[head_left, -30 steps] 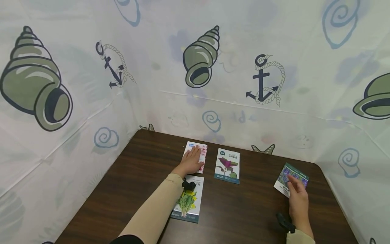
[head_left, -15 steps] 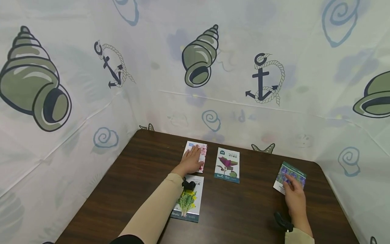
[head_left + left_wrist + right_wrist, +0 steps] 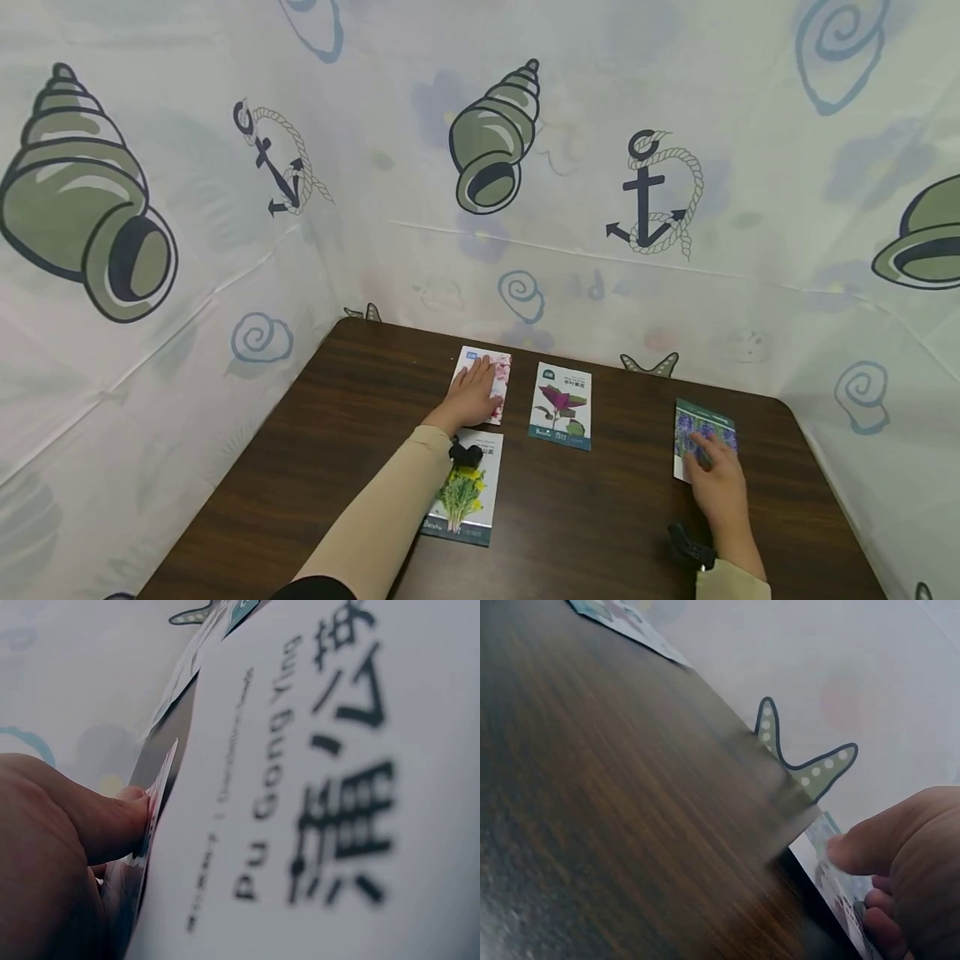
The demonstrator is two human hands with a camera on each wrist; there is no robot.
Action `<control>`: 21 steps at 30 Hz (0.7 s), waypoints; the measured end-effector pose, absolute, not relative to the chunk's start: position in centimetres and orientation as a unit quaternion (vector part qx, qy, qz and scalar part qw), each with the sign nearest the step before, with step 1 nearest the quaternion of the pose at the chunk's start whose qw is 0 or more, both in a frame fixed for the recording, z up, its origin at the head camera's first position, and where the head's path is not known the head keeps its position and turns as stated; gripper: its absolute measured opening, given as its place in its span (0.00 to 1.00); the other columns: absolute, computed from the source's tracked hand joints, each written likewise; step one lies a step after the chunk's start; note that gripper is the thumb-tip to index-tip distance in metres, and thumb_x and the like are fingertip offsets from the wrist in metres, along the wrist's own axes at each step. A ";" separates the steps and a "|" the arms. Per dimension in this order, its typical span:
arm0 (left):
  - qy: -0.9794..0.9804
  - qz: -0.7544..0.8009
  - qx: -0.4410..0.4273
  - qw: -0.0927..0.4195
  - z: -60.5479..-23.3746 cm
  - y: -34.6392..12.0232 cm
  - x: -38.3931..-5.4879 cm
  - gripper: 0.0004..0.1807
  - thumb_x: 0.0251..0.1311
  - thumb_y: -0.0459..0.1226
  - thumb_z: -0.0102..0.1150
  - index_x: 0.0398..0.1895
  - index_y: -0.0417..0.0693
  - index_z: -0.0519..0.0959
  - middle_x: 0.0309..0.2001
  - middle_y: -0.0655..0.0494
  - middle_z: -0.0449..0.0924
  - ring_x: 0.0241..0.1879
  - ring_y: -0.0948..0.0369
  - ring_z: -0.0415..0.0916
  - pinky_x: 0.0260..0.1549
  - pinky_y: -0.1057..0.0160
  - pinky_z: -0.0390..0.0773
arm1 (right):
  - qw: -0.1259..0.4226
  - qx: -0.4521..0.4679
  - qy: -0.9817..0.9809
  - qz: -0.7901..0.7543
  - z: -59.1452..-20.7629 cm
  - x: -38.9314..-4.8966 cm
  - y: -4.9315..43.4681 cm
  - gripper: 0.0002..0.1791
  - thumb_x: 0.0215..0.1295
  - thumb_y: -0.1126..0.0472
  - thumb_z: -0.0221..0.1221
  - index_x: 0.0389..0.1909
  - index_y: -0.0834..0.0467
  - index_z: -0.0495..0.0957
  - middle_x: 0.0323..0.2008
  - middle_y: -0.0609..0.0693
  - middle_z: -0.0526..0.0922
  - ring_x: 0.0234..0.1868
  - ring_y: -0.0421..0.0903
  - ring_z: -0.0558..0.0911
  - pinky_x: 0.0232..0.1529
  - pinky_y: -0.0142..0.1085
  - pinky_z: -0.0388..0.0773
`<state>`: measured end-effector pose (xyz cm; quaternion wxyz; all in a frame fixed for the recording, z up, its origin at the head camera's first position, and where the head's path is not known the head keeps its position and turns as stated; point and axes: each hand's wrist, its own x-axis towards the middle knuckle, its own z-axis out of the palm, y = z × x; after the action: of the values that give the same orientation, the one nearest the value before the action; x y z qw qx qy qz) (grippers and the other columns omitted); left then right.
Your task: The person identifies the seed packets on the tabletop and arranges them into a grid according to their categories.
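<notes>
My left hand (image 3: 471, 400) lies with fingers spread flat on a seed packet with pink flowers (image 3: 501, 367), covering much of it. Just in front, under the left wrist, is a dandelion seed packet (image 3: 468, 492); its printed name fills the left wrist view. At the right of the table, my right hand (image 3: 718, 479) has its loosely bent fingers on a purple-flowered seed packet (image 3: 708, 417), hiding its lower right part. In the right wrist view the thumb (image 3: 855, 851) is over that packet's face. Between the hands lies a packet picturing a purple-leaved plant (image 3: 558, 408).
The packets lie on a dark brown wooden table (image 3: 600, 517) with rounded far corners. A pale cloth (image 3: 570, 300) printed with shells and anchors hangs behind and along both sides. Each wrist wears a black strap device (image 3: 692, 546).
My right hand has shifted left with the purple-flowered packet, which has turned from slanted to nearly straight. The left hand and the other packets have stayed put.
</notes>
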<state>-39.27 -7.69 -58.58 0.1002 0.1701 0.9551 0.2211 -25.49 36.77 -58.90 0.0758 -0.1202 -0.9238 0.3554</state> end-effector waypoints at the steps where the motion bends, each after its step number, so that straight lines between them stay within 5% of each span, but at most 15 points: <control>1: 0.955 0.221 0.171 0.101 -58.7 -7.7 -39.4 0.42 0.76 0.51 0.46 0.83 0.45 0.42 0.84 0.49 0.30 0.83 0.53 0.27 0.80 0.45 0.31 | 0.080 -0.111 -0.928 0.347 -58.9 -25.5 36.8 0.26 0.74 0.57 0.56 0.69 0.63 0.72 0.76 0.69 0.59 0.76 0.73 0.55 0.72 0.69 0.51; 4: 0.954 0.221 0.174 0.099 -59.2 -7.6 -39.7 0.43 0.75 0.52 0.45 0.83 0.45 0.41 0.84 0.49 0.29 0.83 0.53 0.26 0.80 0.45 0.30 | 0.083 -0.086 -0.940 0.319 -58.9 -25.5 36.7 0.24 0.71 0.59 0.59 0.65 0.63 0.76 0.74 0.70 0.63 0.74 0.74 0.59 0.70 0.70 0.51; 11: 0.957 0.215 0.166 0.102 -59.4 -7.6 -39.7 0.43 0.75 0.53 0.45 0.83 0.47 0.41 0.84 0.51 0.29 0.83 0.54 0.25 0.80 0.46 0.30 | 0.039 -0.081 -0.943 0.319 -58.6 -25.2 36.3 0.24 0.72 0.57 0.58 0.66 0.61 0.75 0.76 0.67 0.59 0.78 0.74 0.46 0.72 0.73 0.36; 17: 0.958 0.211 0.169 0.097 -58.7 -7.7 -39.2 0.42 0.75 0.53 0.46 0.83 0.46 0.43 0.84 0.49 0.32 0.83 0.52 0.29 0.80 0.44 0.34 | 0.028 -0.078 -0.945 0.316 -58.5 -25.2 36.3 0.25 0.72 0.54 0.59 0.66 0.58 0.74 0.76 0.67 0.59 0.78 0.75 0.48 0.68 0.77 0.42; 21: 0.963 0.191 0.168 0.093 -58.3 -7.7 -39.1 0.42 0.76 0.54 0.45 0.83 0.47 0.43 0.84 0.49 0.33 0.83 0.52 0.31 0.80 0.45 0.37 | 0.031 -0.085 -0.952 0.293 -58.5 -25.0 36.1 0.26 0.72 0.47 0.59 0.66 0.54 0.75 0.73 0.66 0.66 0.74 0.73 0.59 0.59 0.73 0.53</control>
<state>-39.08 -7.75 -58.33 0.0931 0.1684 0.9626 0.1909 -25.02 36.05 -58.54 0.0313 -0.0850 -0.9517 0.2935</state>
